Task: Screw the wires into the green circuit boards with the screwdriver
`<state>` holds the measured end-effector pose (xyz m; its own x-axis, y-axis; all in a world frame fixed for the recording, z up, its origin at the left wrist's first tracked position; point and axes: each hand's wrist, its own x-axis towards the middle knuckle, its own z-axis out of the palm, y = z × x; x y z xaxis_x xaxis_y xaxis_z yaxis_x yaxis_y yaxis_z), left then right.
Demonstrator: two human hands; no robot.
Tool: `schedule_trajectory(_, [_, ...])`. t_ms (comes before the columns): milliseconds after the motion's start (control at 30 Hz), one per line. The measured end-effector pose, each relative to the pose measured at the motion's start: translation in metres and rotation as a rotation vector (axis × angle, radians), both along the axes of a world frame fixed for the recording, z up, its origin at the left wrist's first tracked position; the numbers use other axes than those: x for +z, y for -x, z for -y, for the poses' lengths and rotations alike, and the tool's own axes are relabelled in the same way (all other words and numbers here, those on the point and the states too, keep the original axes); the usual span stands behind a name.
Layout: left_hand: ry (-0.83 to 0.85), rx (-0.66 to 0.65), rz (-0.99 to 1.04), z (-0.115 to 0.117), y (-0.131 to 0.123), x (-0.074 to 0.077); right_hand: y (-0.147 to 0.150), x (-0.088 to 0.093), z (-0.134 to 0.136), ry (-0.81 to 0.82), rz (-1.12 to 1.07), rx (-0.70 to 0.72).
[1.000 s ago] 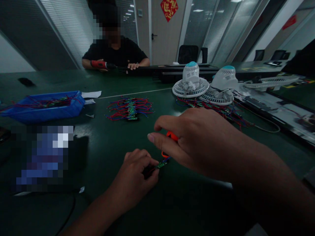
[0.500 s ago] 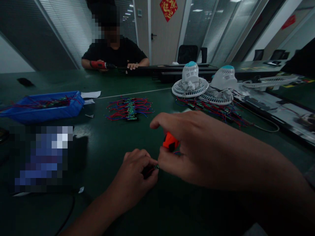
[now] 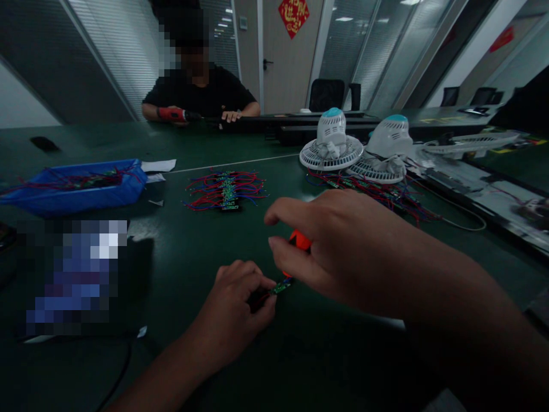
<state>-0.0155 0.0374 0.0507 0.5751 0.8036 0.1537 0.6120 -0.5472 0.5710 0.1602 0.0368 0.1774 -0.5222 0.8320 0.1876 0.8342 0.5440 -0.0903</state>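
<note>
Near the middle of the green table, my left hand (image 3: 240,303) pinches a small green circuit board (image 3: 281,286) between thumb and fingers. Red and blue wires come off the board. My right hand (image 3: 330,246) is just above and to the right, its fingers curled around an orange and black object (image 3: 301,240), mostly hidden by the hand. Its thumb and index fingertip are apart. Beyond my hands, a stack of circuit boards (image 3: 229,189) with red and blue wires lies on the table.
At the left stand a blue bin (image 3: 81,200) of wired boards and a blurred-out object (image 3: 77,274). White fan-like housings (image 3: 332,137) and more wired boards (image 3: 381,194) lie at the right. Across the table, a person (image 3: 201,86) holds a red tool (image 3: 172,114).
My right thumb has lifted away from the board and my left fingers, showing more of the board. The orange object has shifted slightly. My left hand has stayed in place.
</note>
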Motion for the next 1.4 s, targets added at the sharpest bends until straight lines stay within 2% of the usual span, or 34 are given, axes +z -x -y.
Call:
schedule_trajectory(467, [-0.003, 0.009, -0.013, -0.0003, -0.0005, -0.0025, -0.0058, 0.0022, 0.0052, 0.054, -0.056, 0.079])
schedule_trajectory(700, [-0.014, 0.006, -0.001, 0.0005, 0.0011, -0.0042, -0.0028, 0.001, -0.0007, -0.035, 0.027, -0.011])
schedule_trajectory(1000, [0.008, 0.011, 0.016, 0.0003, -0.0005, -0.0019, -0.005, -0.0026, -0.0002, 0.018, -0.046, 0.057])
schedule_trajectory(1200, [0.01, 0.026, 0.005, 0.0003, 0.0002, -0.0036, -0.0014, -0.0009, -0.0011, -0.017, -0.007, -0.018])
schedule_trajectory(1400, [0.013, 0.004, -0.004, 0.0007, 0.0005, -0.0015, -0.003, -0.002, -0.0036, -0.026, 0.02, 0.008])
